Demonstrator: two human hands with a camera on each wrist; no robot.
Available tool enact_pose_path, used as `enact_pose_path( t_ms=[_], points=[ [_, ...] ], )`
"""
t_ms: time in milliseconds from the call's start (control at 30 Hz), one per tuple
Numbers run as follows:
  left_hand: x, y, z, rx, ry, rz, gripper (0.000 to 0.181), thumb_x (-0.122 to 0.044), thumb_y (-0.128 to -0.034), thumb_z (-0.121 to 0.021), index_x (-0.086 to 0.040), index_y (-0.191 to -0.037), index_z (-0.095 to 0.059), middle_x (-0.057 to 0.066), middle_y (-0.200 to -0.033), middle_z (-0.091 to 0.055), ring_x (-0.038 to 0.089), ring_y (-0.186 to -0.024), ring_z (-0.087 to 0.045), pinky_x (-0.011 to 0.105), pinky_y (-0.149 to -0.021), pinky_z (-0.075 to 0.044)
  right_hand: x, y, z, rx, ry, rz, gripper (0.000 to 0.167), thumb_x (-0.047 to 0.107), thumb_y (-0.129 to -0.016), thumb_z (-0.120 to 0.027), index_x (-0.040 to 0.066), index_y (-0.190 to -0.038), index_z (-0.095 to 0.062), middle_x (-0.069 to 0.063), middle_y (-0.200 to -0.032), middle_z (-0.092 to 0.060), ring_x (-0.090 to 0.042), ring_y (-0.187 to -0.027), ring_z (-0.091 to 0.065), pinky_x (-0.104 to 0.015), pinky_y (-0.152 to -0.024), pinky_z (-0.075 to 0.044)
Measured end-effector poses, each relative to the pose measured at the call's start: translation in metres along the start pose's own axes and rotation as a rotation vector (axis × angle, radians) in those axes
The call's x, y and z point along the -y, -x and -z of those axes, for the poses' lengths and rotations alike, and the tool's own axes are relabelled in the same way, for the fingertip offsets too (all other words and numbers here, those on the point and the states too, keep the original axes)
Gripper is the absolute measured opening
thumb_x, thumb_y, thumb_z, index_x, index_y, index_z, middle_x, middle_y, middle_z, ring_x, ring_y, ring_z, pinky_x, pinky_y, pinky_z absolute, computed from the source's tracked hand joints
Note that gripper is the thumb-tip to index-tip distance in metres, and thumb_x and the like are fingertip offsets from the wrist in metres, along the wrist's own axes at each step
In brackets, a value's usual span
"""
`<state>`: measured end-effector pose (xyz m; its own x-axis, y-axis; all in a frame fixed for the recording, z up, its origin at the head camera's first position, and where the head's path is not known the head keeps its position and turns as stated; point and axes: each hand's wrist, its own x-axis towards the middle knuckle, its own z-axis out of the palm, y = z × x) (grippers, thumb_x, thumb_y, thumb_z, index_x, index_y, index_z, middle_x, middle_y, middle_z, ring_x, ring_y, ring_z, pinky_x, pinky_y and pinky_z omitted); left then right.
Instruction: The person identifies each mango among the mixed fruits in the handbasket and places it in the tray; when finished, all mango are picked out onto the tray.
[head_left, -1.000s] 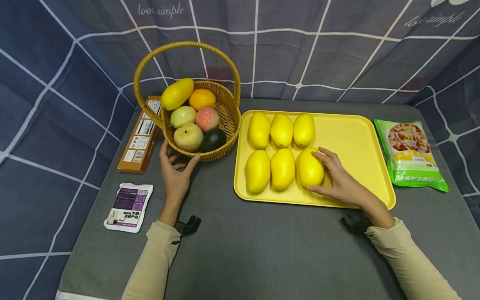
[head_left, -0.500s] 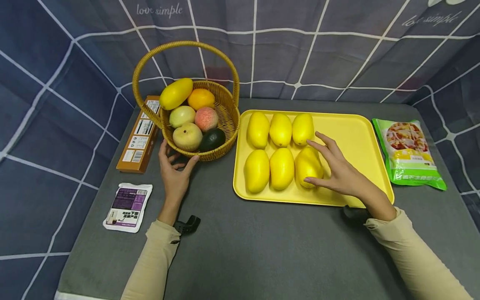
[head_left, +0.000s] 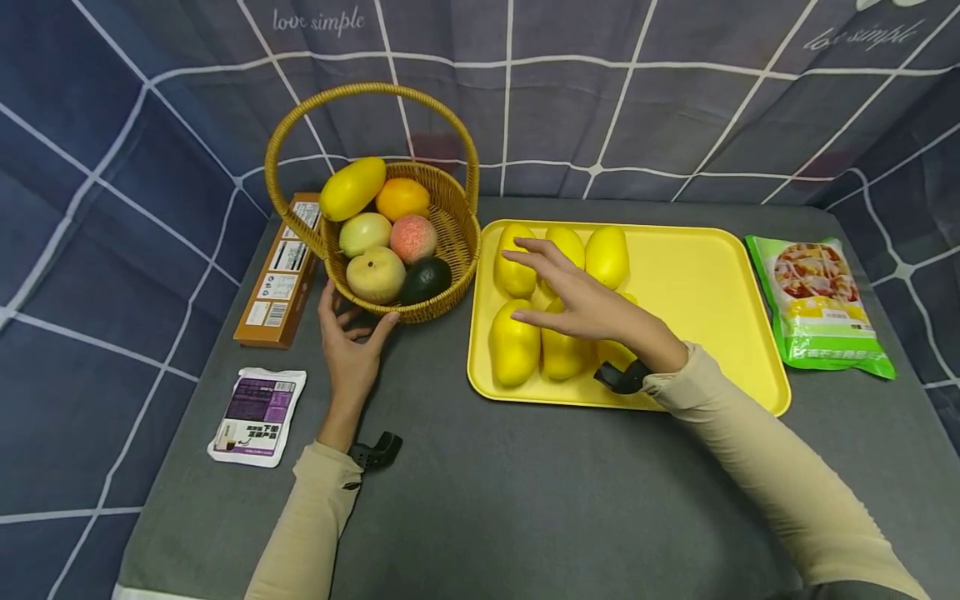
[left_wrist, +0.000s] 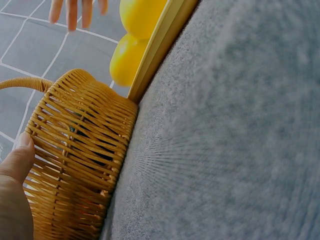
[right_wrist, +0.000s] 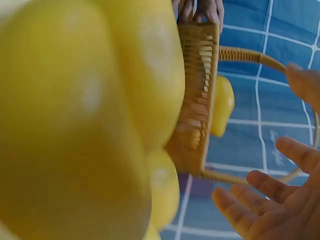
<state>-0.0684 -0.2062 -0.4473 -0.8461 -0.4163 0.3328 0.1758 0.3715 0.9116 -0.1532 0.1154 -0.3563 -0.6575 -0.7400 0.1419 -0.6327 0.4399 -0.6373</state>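
A wicker basket (head_left: 475, 250) with a tall handle stands at the back left. Inside are a mango (head_left: 352, 188), an orange (head_left: 403, 199), a peach (head_left: 413, 239), a dark green avocado (head_left: 425, 280) and two pale round fruits. My left hand (head_left: 351, 342) holds the basket's near side, thumb (left_wrist: 21, 155) on the weave, other fingers partly hidden. To the right lies a yellow tray (head_left: 705, 300) with two rows of yellow mangoes (head_left: 515, 343). Over them hovers my right hand (head_left: 581, 302), fingers spread, holding nothing, and it covers some of them.
Left of the basket lies a brown box (head_left: 279, 287), with a white and purple pouch (head_left: 258, 417) nearer me. A green food bag (head_left: 819, 304) lies right of the tray. Behind the grey table (head_left: 480, 500) hangs a checked curtain (head_left: 555, 108).
My right hand has let go of the nearest right mango, risen and swung left over the mango rows. My left hand has stayed on the basket.
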Motion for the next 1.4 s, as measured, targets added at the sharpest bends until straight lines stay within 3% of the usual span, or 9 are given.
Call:
enact_pose_path(
  t_ms=[167, 433, 800, 1100, 1400],
  points=[
    [-0.027, 0.005, 0.002, 0.006, 0.001, -0.002, 0.088, -0.006, -0.0826, -0.078, -0.001, -0.153, -0.024, 0.024, -0.145, -0.039, 0.037, -0.117, -0.051, 0.046, -0.081, -0.047, 0.005, -0.028, -0.011, 0.035, -0.027, 0.039, 0.068, 0.043, -0.094, -0.062, 0.024, -0.153, -0.033, -0.007, -0.156, -0.028, -0.019, -0.143, -0.030, -0.043, -0.116, -0.031],
    [-0.027, 0.003, 0.001, 0.007, 0.010, -0.001, 0.089, -0.007, -0.0826, -0.078, -0.002, -0.153, -0.025, 0.023, -0.146, -0.039, 0.035, -0.118, -0.051, 0.049, -0.082, -0.047, 0.010, -0.055, -0.017, 0.037, -0.016, 0.083, 0.070, 0.040, -0.092, -0.067, 0.020, -0.152, -0.036, -0.010, -0.156, -0.029, -0.022, -0.143, -0.030, -0.043, -0.116, -0.030],
    [-0.028, 0.001, 0.003, 0.013, 0.001, 0.000, 0.089, -0.007, -0.0827, -0.078, -0.001, -0.153, -0.024, 0.023, -0.146, -0.038, 0.037, -0.117, -0.050, 0.049, -0.081, -0.047, 0.017, -0.113, -0.014, 0.022, -0.023, 0.139, 0.076, 0.039, -0.088, -0.072, 0.013, -0.151, -0.036, -0.012, -0.154, -0.030, -0.022, -0.142, -0.030, -0.041, -0.115, -0.032],
    [-0.028, 0.002, 0.002, 0.018, 0.028, 0.011, 0.089, -0.005, -0.0832, -0.077, 0.001, -0.153, -0.022, 0.026, -0.148, -0.036, 0.041, -0.120, -0.050, 0.057, -0.084, -0.046, 0.022, -0.155, -0.021, 0.051, -0.002, 0.107, 0.079, 0.040, -0.089, -0.071, 0.008, -0.151, -0.035, -0.012, -0.151, -0.033, -0.021, -0.139, -0.033, -0.038, -0.114, -0.032],
    [-0.028, 0.002, 0.002, 0.012, 0.027, 0.012, 0.089, -0.004, -0.0826, -0.077, 0.001, -0.153, -0.023, 0.026, -0.147, -0.037, 0.041, -0.118, -0.050, 0.058, -0.083, -0.045, 0.023, -0.192, -0.030, 0.065, -0.004, 0.077, 0.081, 0.044, -0.090, -0.068, 0.015, -0.154, -0.028, -0.011, -0.155, -0.027, -0.023, -0.140, -0.034, -0.034, -0.115, -0.031]
  ],
)
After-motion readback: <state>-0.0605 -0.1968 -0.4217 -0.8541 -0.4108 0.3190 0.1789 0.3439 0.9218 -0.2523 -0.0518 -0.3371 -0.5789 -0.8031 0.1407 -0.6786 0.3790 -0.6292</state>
